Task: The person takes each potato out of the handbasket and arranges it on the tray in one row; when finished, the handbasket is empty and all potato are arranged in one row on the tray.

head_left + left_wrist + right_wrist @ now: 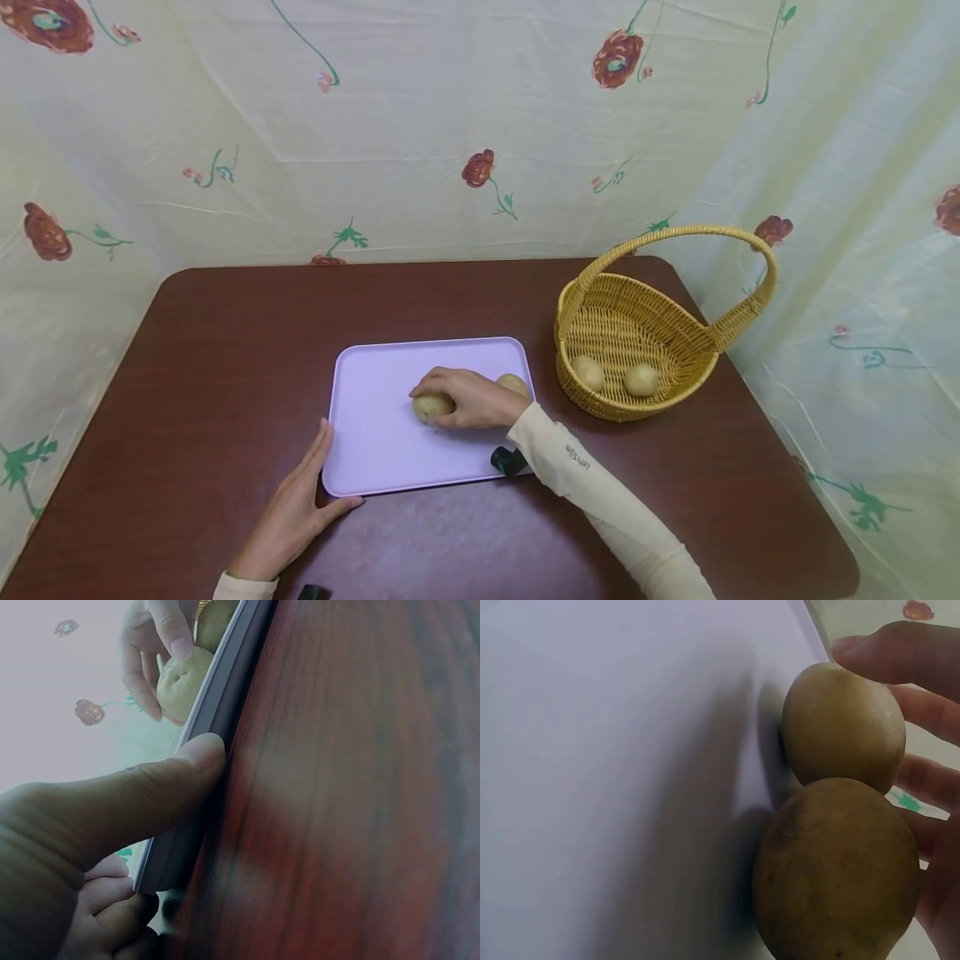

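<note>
My right hand (472, 398) curls its fingers and thumb around a pale yellow potato (432, 407) near the middle of a lilac tray (375, 467). Just behind that hand, partly covered by it, a second potato (513, 384) lies toward the tray's right side. In the right wrist view the gripped potato (844, 724) overlaps the nearer, browner potato (836, 870). My left hand (296, 508) spans the tray's front left corner with its fingers straight along the left side. Its thumb (161, 787) rests against the front rim.
A yellow wicker basket (693, 379) with a tall hooped handle stands right of the tray, holding two potatoes (641, 380). The dark brown table (225, 358) ends at a floral curtain (420, 167) behind. A black wrist strap piece (508, 461) overhangs the tray's front right.
</note>
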{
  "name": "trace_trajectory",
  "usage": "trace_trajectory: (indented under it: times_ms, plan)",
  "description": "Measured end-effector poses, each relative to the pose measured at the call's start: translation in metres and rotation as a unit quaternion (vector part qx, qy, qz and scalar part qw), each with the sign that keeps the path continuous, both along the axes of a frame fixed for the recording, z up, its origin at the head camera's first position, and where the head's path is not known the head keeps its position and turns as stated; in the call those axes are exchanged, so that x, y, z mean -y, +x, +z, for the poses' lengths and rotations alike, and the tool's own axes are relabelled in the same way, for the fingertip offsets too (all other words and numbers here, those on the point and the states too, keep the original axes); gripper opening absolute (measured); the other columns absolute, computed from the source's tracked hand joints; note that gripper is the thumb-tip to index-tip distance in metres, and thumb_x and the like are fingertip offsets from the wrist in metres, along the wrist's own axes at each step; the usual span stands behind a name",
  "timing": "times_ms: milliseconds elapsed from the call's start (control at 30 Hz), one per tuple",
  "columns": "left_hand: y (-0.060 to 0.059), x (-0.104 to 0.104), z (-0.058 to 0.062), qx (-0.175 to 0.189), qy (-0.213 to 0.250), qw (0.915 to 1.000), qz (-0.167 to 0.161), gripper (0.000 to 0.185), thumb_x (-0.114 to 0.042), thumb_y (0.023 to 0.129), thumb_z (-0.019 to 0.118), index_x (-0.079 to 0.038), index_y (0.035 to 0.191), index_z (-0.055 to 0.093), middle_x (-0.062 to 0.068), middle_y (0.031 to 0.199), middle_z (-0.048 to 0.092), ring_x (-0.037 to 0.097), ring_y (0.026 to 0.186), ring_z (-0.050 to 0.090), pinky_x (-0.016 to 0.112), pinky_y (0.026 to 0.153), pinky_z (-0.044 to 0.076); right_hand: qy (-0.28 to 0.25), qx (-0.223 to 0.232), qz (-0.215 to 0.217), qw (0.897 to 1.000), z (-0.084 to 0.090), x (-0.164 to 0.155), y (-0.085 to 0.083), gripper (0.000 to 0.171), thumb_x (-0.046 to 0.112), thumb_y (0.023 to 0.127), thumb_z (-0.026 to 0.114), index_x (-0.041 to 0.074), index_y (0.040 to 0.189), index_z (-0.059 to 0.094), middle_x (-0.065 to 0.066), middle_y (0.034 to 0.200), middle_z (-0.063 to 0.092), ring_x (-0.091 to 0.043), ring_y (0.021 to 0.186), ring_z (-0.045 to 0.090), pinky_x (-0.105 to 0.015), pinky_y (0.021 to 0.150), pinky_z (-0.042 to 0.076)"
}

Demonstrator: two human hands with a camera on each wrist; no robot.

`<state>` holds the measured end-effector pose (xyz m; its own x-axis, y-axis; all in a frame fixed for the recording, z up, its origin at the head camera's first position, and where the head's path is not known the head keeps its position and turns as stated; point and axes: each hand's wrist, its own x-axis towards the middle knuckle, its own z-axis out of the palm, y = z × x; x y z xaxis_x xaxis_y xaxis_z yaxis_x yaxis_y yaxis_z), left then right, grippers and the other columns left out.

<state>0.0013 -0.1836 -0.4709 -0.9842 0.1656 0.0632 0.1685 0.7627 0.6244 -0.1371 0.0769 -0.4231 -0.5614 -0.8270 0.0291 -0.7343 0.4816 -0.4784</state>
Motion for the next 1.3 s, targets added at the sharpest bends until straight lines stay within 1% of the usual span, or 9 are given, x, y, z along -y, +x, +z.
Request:
trace_trajectory:
  times_ms: [200, 467, 667, 933, 1133, 1300]
  plan:
    - [0.0, 0.0, 0.0, 0.003, 0.001, 1.0, 0.003, 0.106, -0.038, 0.062, 0.077, -0.014, 0.143, 0.012, 0.008, 0.147, 0.014, 0.03, 0.127, 0.029, -0.002, 0.089, 0.003, 0.009, 0.003, -0.004, 1.0, -0.002, 0.001, -0.001, 0.045, 0.027, 0.077, 0.068, 0.018, 0.119, 0.055, 0.008, 0.113, 0.053, -0.003, 0.1, 0.047, -0.018, 0.085, 0.037]
    - [0.0, 0.0, -0.001, 0.001, 0.006, 1.0, 0.001, 0.106, -0.037, 0.062, 0.077, -0.013, 0.143, 0.012, 0.008, 0.147, 0.014, 0.029, 0.128, 0.028, -0.001, 0.089, 0.003, 0.014, 0.005, -0.006, 1.0, -0.003, 0.001, -0.001, 0.046, 0.028, 0.076, 0.068, 0.018, 0.12, 0.054, 0.007, 0.115, 0.052, -0.004, 0.103, 0.047, -0.019, 0.087, 0.036]
    - [0.0, 0.0, -0.001, 0.004, 0.005, 1.0, 0.003, 0.107, -0.038, 0.062, 0.077, -0.014, 0.143, 0.011, 0.008, 0.147, 0.014, 0.029, 0.128, 0.028, -0.001, 0.09, 0.003, 0.01, 0.002, -0.008, 1.0, -0.002, -0.001, 0.0, 0.045, 0.026, 0.075, 0.069, 0.018, 0.117, 0.056, 0.007, 0.111, 0.054, -0.004, 0.099, 0.049, -0.019, 0.086, 0.037]
    - [0.0, -0.001, -0.001, -0.004, 0.005, 1.0, 0.003, 0.107, -0.037, 0.062, 0.078, -0.013, 0.143, 0.012, 0.009, 0.147, 0.015, 0.029, 0.128, 0.028, -0.002, 0.089, 0.003, 0.013, -0.001, -0.018, 1.0, -0.001, -0.006, 0.004, 0.045, 0.029, 0.073, 0.07, 0.02, 0.116, 0.057, 0.009, 0.106, 0.054, -0.002, 0.095, 0.05, -0.018, 0.083, 0.038]
    - [0.001, -0.001, -0.001, -0.001, 0.005, 1.0, 0.003, 0.106, -0.039, 0.062, 0.077, -0.013, 0.143, 0.013, 0.009, 0.147, 0.015, 0.029, 0.128, 0.028, -0.002, 0.089, 0.003, 0.009, 0.001, -0.026, 1.0, -0.003, -0.009, 0.004, 0.048, 0.03, 0.073, 0.07, 0.02, 0.118, 0.056, 0.01, 0.106, 0.053, -0.001, 0.094, 0.049, -0.018, 0.082, 0.038]
    - [0.001, -0.001, -0.001, -0.001, 0.004, 1.0, 0.003, 0.106, -0.039, 0.062, 0.077, -0.013, 0.143, 0.013, 0.009, 0.147, 0.015, 0.029, 0.128, 0.028, -0.002, 0.088, 0.003, 0.01, -0.001, -0.023, 1.0, -0.001, -0.009, 0.004, 0.05, 0.032, 0.074, 0.07, 0.019, 0.119, 0.055, 0.009, 0.11, 0.053, -0.002, 0.098, 0.049, -0.019, 0.084, 0.038]
